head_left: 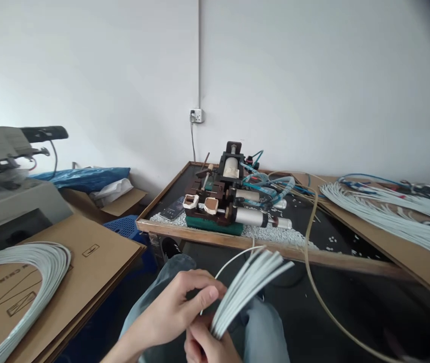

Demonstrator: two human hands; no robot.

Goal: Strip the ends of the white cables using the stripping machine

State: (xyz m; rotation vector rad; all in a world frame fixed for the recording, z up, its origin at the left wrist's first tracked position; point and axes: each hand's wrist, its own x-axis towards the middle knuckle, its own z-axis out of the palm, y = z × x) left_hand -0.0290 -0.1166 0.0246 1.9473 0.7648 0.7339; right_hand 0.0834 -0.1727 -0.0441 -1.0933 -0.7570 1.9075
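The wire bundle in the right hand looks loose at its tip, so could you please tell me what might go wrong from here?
The wire bundle fans out at its upper end, so wires could slip out of line if the right hand loosens. One single wire curves apart and might snag. The hose hanging over the table edge could catch the bundle if it swings that way.

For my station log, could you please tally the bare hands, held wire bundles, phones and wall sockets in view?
Bare hands: 2 (left hand, right hand)
Held wire bundle: 1
Phone: 1
Wall socket: 1
Total: 5
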